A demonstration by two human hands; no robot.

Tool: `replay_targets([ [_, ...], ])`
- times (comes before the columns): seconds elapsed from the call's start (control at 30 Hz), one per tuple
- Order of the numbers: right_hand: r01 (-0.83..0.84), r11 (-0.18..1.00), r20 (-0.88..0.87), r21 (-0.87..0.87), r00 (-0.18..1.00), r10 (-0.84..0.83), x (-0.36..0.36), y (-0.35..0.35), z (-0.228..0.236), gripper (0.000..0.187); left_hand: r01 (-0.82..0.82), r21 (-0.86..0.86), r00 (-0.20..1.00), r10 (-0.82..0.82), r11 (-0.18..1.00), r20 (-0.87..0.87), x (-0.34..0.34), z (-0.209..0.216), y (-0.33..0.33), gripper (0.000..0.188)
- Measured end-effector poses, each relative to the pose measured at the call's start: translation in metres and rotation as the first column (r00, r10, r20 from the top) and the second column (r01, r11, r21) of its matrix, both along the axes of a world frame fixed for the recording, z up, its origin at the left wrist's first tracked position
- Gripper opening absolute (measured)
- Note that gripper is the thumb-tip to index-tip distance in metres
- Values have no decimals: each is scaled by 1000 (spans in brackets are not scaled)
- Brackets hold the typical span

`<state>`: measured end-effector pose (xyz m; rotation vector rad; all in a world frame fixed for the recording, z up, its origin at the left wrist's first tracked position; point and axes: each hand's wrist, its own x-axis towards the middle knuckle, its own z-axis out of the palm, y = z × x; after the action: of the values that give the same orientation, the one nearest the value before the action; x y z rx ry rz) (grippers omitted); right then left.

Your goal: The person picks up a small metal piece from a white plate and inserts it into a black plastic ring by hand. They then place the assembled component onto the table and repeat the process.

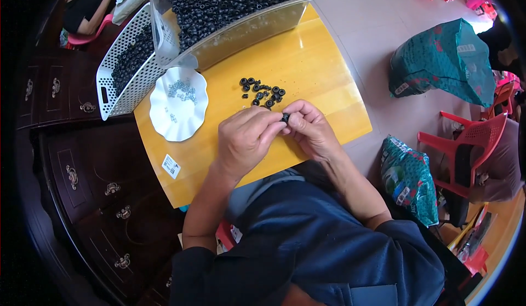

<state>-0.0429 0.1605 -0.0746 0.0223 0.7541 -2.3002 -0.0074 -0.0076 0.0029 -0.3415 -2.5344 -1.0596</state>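
While both our hands meet over the counter (pixel 320 48), a small black piece (pixel 285 118) sits between their fingertips. Our left hand (pixel 245 137) comes to it from the left, thumb and forefinger drawn together against it; our right hand (pixel 312 132) pinches it from the right, with hardly any gap between thumb and finger. We can make out no clear long axis on it. Just beyond the fingertips, away from our body, lie loose black pieces (pixel 259 95); our left hand is nearer to them. It is also nearer the white plate (pixel 186 126), which lies to its left with small clear bits (pixel 183 91) on it. Our fingers cover most of the held piece, so we cannot tell whether it is one part or two. The clear bits are too small to identify, and the top edge cuts off the plastic tub (pixel 257 30) of dark pieces.
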Motion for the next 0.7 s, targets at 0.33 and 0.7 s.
replay_targets([
  [0.33,10,998,-116,59,993,-3,1,4,0,16,24,142,983,-49,990,176,3,9,-3,19],
  [0.7,-107,993,-227,51,967,116,-3,7,-1,32,155,424,857,-335,892,391,1,6,-21,35],
])
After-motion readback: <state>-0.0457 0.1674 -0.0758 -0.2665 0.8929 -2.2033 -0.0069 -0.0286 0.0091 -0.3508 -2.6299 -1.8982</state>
